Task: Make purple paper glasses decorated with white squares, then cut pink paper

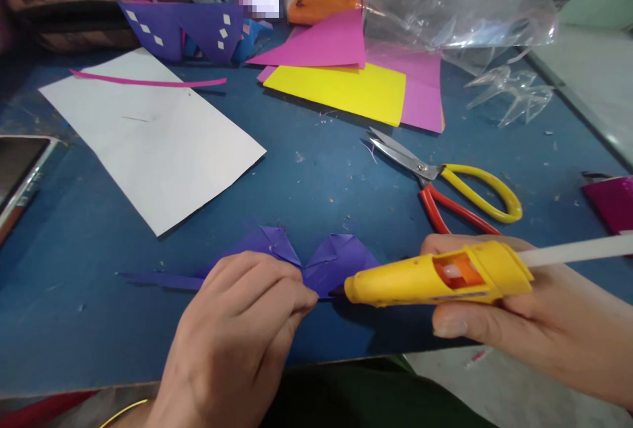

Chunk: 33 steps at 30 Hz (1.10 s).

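Note:
Near the table's front edge lies a folded purple paper piece (341, 260) with two pointed lobes and a long thin strip running out to the left. My left hand (242, 322) is closed on its lower middle, thumb and fingertips pinching the paper. In my right hand (514, 316) is a yellow glue gun (425, 276), its white glue stick (578, 250) sticking out of the back. The gun's dark nozzle points left and meets the purple paper's lower edge, close to my left fingertips; whether glue is coming out cannot be seen.
Scissors (420, 167) with yellow and red handles lie beyond my right hand. A white sheet (173, 144) bears a thin pink strip (148, 80). Yellow paper (341, 88), pink sheets (321, 39) and a purple paper piece with white squares (212, 29) are farther back. A phone-like device (22, 171) sits left.

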{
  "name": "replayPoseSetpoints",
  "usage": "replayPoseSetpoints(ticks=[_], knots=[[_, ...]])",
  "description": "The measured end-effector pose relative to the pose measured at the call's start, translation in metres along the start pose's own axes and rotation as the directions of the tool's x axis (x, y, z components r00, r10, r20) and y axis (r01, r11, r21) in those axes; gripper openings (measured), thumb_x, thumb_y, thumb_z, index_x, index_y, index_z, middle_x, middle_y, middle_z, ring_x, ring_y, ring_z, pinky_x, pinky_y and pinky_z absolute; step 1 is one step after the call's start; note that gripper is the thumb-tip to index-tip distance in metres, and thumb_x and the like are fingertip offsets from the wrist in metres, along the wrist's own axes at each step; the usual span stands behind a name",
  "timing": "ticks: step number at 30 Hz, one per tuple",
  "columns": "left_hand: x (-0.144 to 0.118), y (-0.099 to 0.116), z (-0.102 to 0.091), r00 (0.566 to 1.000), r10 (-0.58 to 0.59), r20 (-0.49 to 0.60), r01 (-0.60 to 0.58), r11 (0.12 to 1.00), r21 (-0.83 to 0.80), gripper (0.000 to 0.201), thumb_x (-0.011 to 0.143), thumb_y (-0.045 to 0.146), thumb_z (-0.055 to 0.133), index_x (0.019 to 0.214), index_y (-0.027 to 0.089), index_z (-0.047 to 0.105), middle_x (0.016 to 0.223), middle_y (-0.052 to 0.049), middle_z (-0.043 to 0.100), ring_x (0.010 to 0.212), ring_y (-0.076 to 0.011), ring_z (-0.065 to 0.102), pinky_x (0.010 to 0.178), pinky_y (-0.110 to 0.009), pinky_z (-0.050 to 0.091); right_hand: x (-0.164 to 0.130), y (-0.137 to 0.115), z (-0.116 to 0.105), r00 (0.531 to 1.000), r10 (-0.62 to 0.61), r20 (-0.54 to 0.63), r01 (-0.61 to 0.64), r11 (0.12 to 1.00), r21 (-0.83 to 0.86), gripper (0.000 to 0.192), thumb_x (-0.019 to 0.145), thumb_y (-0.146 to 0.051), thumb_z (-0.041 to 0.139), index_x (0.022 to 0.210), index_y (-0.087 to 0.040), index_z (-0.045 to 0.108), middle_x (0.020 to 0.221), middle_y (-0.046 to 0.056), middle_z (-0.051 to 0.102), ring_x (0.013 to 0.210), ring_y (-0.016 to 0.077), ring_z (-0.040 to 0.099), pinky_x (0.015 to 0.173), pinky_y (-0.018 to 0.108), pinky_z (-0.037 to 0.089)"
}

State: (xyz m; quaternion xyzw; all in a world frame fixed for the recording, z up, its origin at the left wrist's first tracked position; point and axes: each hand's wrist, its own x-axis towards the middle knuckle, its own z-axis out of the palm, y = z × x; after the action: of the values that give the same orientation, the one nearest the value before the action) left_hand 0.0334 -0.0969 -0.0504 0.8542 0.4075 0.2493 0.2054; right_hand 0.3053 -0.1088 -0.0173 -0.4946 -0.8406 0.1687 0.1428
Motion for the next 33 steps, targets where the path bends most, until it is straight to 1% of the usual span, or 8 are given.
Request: replayPoseSetpoints(ticks=[2,4,10,15,18,22,27,33], knots=[[0.0002,-0.0004,-0.0002,1.000,0.001,0.001,-0.001,1.000,0.009,0.021,0.088,0.011,0.052,0.086,0.027,0.065,0.085,0.003,0.070,0.082,-0.0160,0.063,0.072,-0.031,0.048,-0.0003,-0.0005,0.0007,0.999,-0.025,-0.024,0.024,0.999,-0.032,0.040,0.093,-0.062,0.044,0.087,-0.031,0.067,0.086,-0.001,0.076,0.069,0.0164,0.071,0.041,0.018,0.052],[0.0000,-0.0006,-0.0006,1.000,-0.003,0.004,0.003,1.000,0.011,0.021,0.088,0.011,0.051,0.086,0.027,0.066,0.085,0.002,0.070,0.081,-0.0167,0.063,0.071,-0.032,0.048,-0.0012,-0.0006,0.0007,0.999,-0.030,-0.044,0.028,0.999,-0.046,0.038,0.093,-0.061,0.044,0.089,-0.031,0.067,0.085,0.000,0.075,0.068,0.0168,0.070,0.042,0.019,0.052],[-0.0003,0.0000,-0.0017,1.000,0.001,0.001,-0.001,1.000,0.012,0.021,0.088,0.012,0.051,0.086,0.026,0.066,0.085,0.002,0.071,0.081,-0.0162,0.063,0.071,-0.031,0.048,-0.0077,0.0002,-0.0031,0.999,-0.032,-0.027,0.030,0.997,-0.072,0.037,0.095,-0.058,0.042,0.086,-0.031,0.066,0.084,0.001,0.072,0.069,0.0190,0.069,0.043,0.023,0.052],[-0.0003,-0.0011,-0.0008,1.000,0.011,0.002,-0.011,1.000,0.022,0.022,0.088,0.011,0.052,0.088,0.026,0.067,0.087,0.003,0.070,0.083,-0.0157,0.062,0.073,-0.031,0.047,-0.0072,-0.0011,-0.0008,0.999,-0.018,-0.050,0.014,0.997,-0.080,0.036,0.094,-0.059,0.044,0.087,-0.030,0.064,0.083,0.001,0.072,0.068,0.0180,0.069,0.041,0.022,0.051],[-0.0011,-0.0014,-0.0010,1.000,0.013,0.011,-0.013,1.000,0.016,0.021,0.088,0.011,0.052,0.088,0.026,0.067,0.088,0.003,0.071,0.084,-0.0160,0.063,0.074,-0.031,0.047,-0.0049,-0.0019,0.0009,0.997,-0.042,-0.068,0.036,0.995,-0.089,0.036,0.094,-0.059,0.044,0.084,-0.029,0.062,0.080,0.000,0.072,0.066,0.0182,0.069,0.039,0.023,0.051],[-0.0018,-0.0011,-0.0018,1.000,0.008,0.011,-0.008,1.000,0.013,0.020,0.088,0.012,0.052,0.087,0.026,0.067,0.087,0.003,0.070,0.083,-0.0157,0.062,0.073,-0.031,0.046,-0.0052,-0.0019,-0.0006,0.996,-0.057,-0.067,0.050,0.993,-0.104,0.034,0.095,-0.057,0.044,0.086,-0.029,0.060,0.081,0.000,0.072,0.067,0.0173,0.069,0.042,0.022,0.052],[-0.0017,-0.0017,-0.0019,1.000,0.012,0.004,-0.012,1.000,0.012,0.022,0.088,0.011,0.051,0.087,0.027,0.067,0.087,0.004,0.070,0.083,-0.0151,0.062,0.074,-0.030,0.045,-0.0062,-0.0020,-0.0020,0.996,-0.071,-0.054,0.065,0.992,-0.109,0.036,0.097,-0.057,0.039,0.082,-0.029,0.058,0.080,0.000,0.071,0.065,0.0155,0.068,0.041,0.020,0.051],[0.0008,0.0000,-0.0003,1.000,-0.008,-0.022,0.008,1.000,0.010,0.021,0.088,0.011,0.053,0.084,0.026,0.068,0.085,0.005,0.070,0.081,-0.0132,0.061,0.074,-0.028,0.044,-0.0091,0.0019,-0.0005,0.995,-0.087,-0.058,0.079,0.990,-0.118,0.031,0.096,-0.057,0.041,0.092,-0.031,0.057,0.084,0.000,0.071,0.069,0.0166,0.069,0.045,0.019,0.053]])
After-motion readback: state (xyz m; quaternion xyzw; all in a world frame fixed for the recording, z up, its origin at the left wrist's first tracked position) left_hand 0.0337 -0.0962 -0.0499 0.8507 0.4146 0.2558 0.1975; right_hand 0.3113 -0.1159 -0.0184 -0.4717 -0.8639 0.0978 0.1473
